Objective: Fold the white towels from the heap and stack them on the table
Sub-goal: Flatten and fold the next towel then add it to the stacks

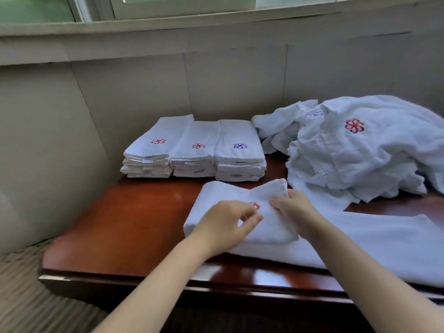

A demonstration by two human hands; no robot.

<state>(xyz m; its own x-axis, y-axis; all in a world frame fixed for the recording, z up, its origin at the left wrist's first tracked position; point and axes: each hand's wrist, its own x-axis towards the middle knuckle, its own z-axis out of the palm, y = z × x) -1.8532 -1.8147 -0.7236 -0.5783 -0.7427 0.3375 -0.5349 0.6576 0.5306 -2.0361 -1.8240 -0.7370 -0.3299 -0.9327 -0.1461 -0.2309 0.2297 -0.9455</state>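
White terry bunches under my right hand (294,209), whose fingers and thumb pinch the upper layer of the folded towel (223,195), while my left hand (224,223) hovers over it with fingers loosely curled and, as far as I can tell, holding nothing. That towel lies on a larger flat towel (384,246) on the red-brown table (125,227). Behind stand three stacks of folded towels (194,150), with the loose heap (355,150) at right.
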